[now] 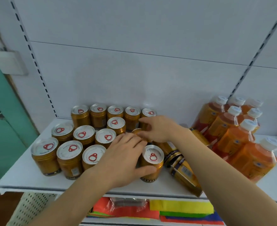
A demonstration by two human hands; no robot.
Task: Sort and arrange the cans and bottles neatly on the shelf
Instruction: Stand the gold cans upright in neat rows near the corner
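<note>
Gold can (151, 162) stands upright on the shelf (28, 175); my left hand (124, 154) curls round it, while my right hand (157, 128) pinches a tilted can (137, 132).

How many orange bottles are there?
7 bottles, all clustered at the shelf's right end: three at the back, two in the middle, two nearer the front. More may hide behind.

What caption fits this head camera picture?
Two hands straighten gold cans beside orange bottles on a white shelf.

Soft, even, dim light; wide-angle bending at edges; slight blur.
</note>
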